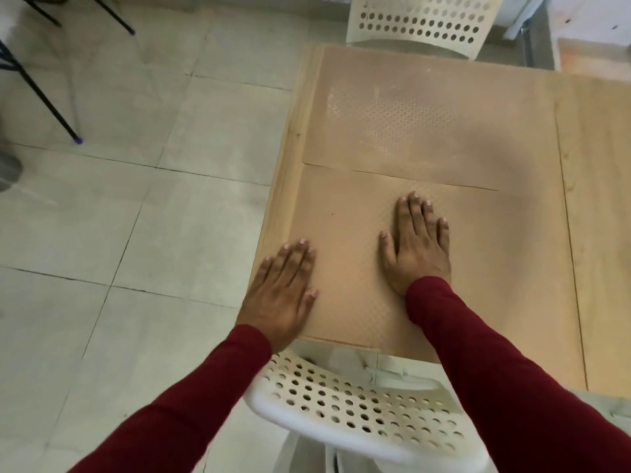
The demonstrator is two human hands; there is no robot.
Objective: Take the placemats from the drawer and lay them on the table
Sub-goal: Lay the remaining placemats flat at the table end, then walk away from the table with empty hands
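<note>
Nearest, a white perforated chair point(358, 407) tucked under the table point(601, 233) edge. Just beyond, both hands open and flat, palms down, gripping nothing: left hand point(285, 291) at the near placemat point(478, 268)'s left edge, right hand point(418, 247) pressed on its middle. Probably smoothing step, this mat laid and being flattened. Farther, a second placemat point(426, 110) lying flat, its near edge meeting or slightly overlapping the first; hard to tell which. Beyond, another white chair point(423, 25). Next, likely lifting the palms straight up without dragging, then checking alignment. No drawer in sight.
</note>
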